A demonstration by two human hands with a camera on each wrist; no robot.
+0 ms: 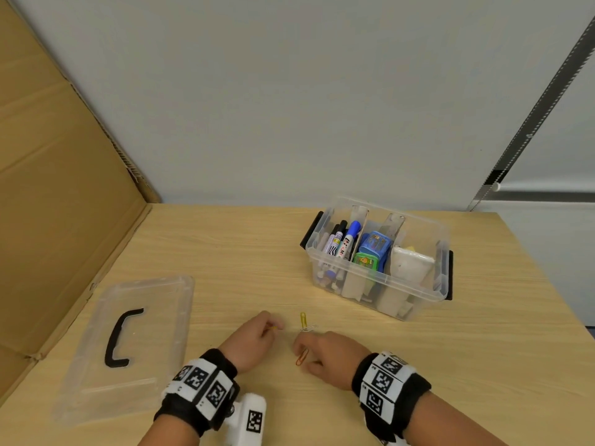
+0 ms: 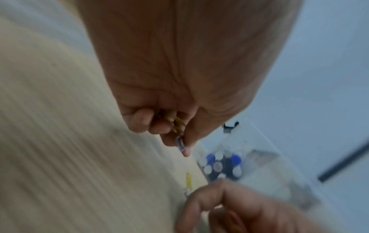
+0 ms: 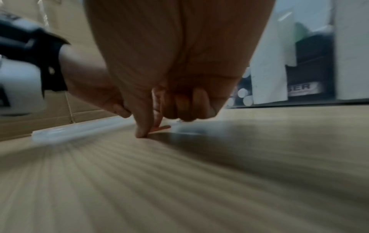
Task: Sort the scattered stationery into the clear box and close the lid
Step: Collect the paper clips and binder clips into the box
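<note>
- Mostly sorted, by the look of it; clear box (image 1: pixel 380 286) well beyond both hands, already loaded: markers (image 1: pixel 341 243) in one compartment, blue and green cases (image 1: pixel 373 252) in the middle one, white bundle (image 1: pixel 410 267) in the third.
- Left on the table (image 1: pixel 450 365): paper clips only; yellow clip (image 1: pixel 303 320) and silver clip (image 1: pixel 309 328) lying just ahead of the right fingertips, between the two hands; orange clip (image 1: pixel 302 358) directly under the right fingers.
- Left hand (image 1: pixel 254 341): fingers curled, thumb and forefinger pinching a small bunch of clips (image 2: pixel 178 126), yellowish ones plus a pale bluish one at the very tip; lifted just off the table.
- Right hand (image 1: pixel 325 352): forefinger (image 3: pixel 142 126) pressed tip-down onto the table at the end of the orange clip; other fingers curled under; not yet a grip, as far as visible.
- Lid (image 1: pixel 128 346) off, flat on the table well to the outer side of the left hand, black handle up; closing not yet done.
- Judged remaining: gather three loose clips, drop all into box, fit lid.
- Writing: "SER" legible through the box wall in the right wrist view, rest cut off; marker labels too small to read; square coded tags on both wristbands (image 1: pixel 384 379).
</note>
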